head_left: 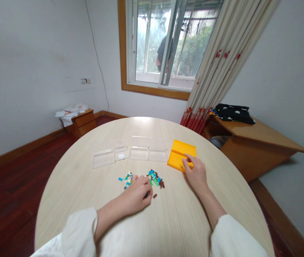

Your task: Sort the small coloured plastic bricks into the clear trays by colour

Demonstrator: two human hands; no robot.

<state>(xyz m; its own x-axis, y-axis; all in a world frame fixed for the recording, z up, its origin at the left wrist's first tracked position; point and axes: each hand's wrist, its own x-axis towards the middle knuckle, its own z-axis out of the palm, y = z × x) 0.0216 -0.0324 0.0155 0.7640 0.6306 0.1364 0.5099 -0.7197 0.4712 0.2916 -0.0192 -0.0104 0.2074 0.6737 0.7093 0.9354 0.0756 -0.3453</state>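
My left hand (141, 191) is curled low over small toy building bricks in the middle of the table. Its fingertips are hidden, with a bit of blue showing beneath them. On its right lies a pile of blue, green and brown bricks (155, 177); on its left are white, blue and green ones (128, 179). A single brown brick (155, 196) rests nearer me. My right hand (196, 173) is over the lower part of an open yellow plastic case (183, 147), thumb and forefinger bent toward each other. Anything between them is too small to make out.
Clear plastic trays (139, 153) stand in a row behind the bricks, one with a white piece inside. The round table (173, 221) has a curved edge. A small drawer cabinet (84, 122) stands left, and a wooden desk (264, 139) with dark cloth stands right.
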